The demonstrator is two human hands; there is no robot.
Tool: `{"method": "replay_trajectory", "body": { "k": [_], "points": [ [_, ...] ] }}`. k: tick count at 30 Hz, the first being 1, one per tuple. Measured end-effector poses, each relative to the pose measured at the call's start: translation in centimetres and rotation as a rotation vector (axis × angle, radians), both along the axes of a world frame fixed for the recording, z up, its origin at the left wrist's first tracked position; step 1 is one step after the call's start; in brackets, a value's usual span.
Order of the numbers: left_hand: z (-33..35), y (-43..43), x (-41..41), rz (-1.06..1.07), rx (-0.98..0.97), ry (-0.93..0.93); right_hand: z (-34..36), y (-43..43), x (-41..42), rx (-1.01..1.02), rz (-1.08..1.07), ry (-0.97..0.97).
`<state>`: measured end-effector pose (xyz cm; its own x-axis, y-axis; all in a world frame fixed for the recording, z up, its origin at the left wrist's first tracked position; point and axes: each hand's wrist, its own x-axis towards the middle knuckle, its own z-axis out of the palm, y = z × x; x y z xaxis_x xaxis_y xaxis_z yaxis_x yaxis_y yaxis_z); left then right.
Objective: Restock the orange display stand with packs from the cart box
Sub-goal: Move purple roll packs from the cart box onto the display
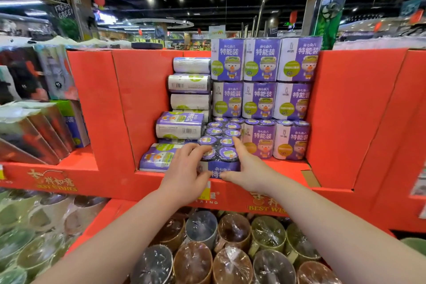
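Note:
The orange display stand (pixel 143 90) fills the middle of the head view. Purple and white packs (pixel 260 99) stand stacked in rows at its back right, with several more lying on their sides (pixel 182 125) to the left. At the shelf's front edge stands one upright purple pack (pixel 221 161). My left hand (pixel 184 175) grips its left side and my right hand (pixel 246 166) presses its right side, fingers over the top. The cart box is out of view.
Wrapped mugs (pixel 228 249) in brown, grey and green fill the lower tier under my arms. Dark boxed goods (pixel 34 122) sit in the left compartment. An orange side wall (pixel 345 110) bounds the packs on the right.

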<state>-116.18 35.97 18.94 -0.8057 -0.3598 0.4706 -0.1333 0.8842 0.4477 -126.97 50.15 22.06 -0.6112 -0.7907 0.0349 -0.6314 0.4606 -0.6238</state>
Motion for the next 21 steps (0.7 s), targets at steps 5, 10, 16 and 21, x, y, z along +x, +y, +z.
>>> {"method": "replay_trajectory", "body": {
  "k": [5, 10, 16, 21],
  "points": [
    [-0.1, -0.8, 0.0, -0.025, -0.062, -0.025, -0.4, -0.5, -0.5, -0.003, 0.034, -0.024],
    [1.0, 0.0, -0.2, 0.085, -0.178, -0.192, -0.5, -1.0, -0.8, 0.053, 0.017, 0.054],
    [1.7, 1.9, 3.2, 0.275, -0.43, -0.434, 0.3, -0.1, 1.8, 0.186, -0.112, 0.494],
    [0.8, 2.8, 10.7, 0.333, -0.432, -0.486, -0.2, 0.6, 7.7, 0.195, 0.117, 0.745]
  ]
}}
